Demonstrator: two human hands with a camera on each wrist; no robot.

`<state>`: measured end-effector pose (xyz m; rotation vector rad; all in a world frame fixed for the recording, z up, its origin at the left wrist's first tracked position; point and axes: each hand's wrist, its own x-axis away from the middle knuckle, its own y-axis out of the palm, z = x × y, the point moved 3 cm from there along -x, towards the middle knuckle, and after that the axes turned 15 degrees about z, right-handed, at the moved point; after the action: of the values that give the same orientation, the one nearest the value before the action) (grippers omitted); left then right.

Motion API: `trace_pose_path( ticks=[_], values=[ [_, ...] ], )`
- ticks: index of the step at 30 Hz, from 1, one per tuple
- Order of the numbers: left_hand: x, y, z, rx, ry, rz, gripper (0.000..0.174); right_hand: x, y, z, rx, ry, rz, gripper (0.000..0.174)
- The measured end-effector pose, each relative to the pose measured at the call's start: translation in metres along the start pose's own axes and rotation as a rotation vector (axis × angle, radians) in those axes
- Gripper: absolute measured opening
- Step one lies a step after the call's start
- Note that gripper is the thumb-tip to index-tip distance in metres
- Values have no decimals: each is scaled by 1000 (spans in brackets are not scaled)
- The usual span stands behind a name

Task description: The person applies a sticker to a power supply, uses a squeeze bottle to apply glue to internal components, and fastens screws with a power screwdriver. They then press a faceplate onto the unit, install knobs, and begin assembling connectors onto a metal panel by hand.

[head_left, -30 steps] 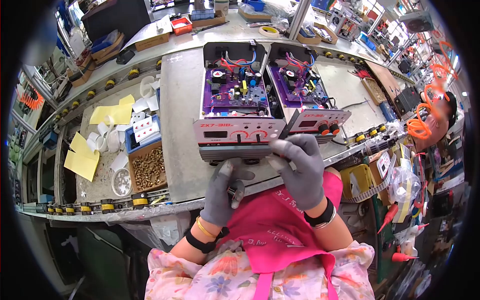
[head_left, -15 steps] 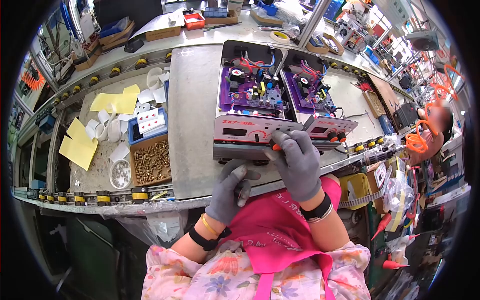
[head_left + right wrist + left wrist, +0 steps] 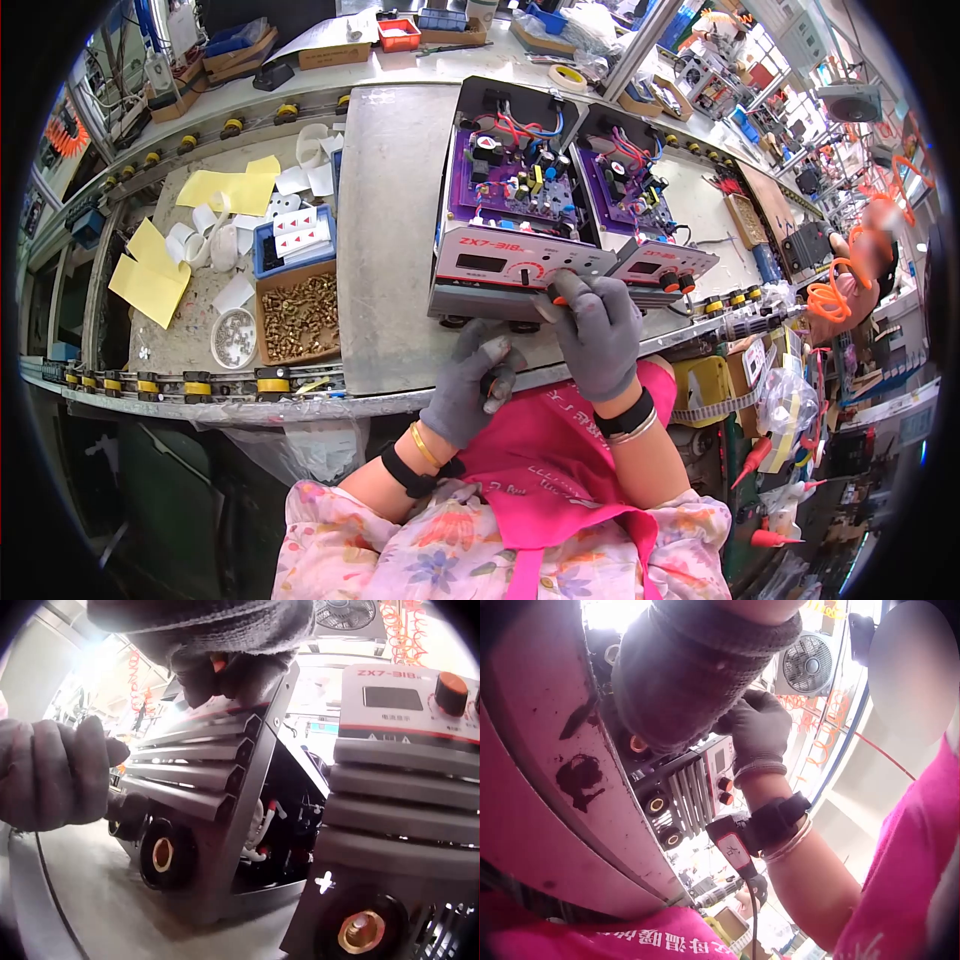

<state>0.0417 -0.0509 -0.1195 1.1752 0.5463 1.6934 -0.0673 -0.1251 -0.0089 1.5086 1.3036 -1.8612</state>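
Two welding machines with their covers off stand side by side on the bench. In grey gloves, my right hand [image 3: 603, 335] pinches an orange-and-black knob [image 3: 558, 299] at the front panel [image 3: 500, 258] of the left machine [image 3: 470, 300]. The right wrist view shows a bit of the orange knob [image 3: 218, 664] between those fingers. Low in front of the same machine, my left hand [image 3: 470, 390] holds a small dark knob [image 3: 489, 383] in its curled fingers. The right machine [image 3: 650, 262] carries two orange-topped knobs [image 3: 670, 282] on its panel.
Left of the machines lie a cardboard box of brass fittings [image 3: 298, 318], a blue bin [image 3: 263, 250] with white labelled pieces, a round dish [image 3: 234, 338] and yellow paper [image 3: 150, 285]. Rollers [image 3: 272, 382] line the bench edge. Another person's arm [image 3: 850, 295] shows at right.
My right hand has come onto the left machine's panel with the orange knob and stays there. My left fingers have shifted around the small dark knob. The head view has swung slightly.
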Motion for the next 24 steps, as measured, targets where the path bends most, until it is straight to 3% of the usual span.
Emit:
trace_pose_path(
  ticks=[9, 12, 18, 21, 24],
  values=[
    [4, 8, 2, -83, 38, 46, 25, -1, 3, -3, 30, -96, 49, 28],
    [2, 8, 1, -91, 43, 36, 24, -8, -2, -8, 80, -31, -91, 26],
    [3, 8, 2, -106, 80, 3, 27, -3, 1, -5, 32, 17, -23, 29],
    [1, 6, -1, -100, 74, 35, 29, -16, -3, -12, 100, 88, -203, 28],
    [2, 7, 0, -95, 79, 22, 31, -5, 2, -7, 91, 35, -72, 28]
  ],
)
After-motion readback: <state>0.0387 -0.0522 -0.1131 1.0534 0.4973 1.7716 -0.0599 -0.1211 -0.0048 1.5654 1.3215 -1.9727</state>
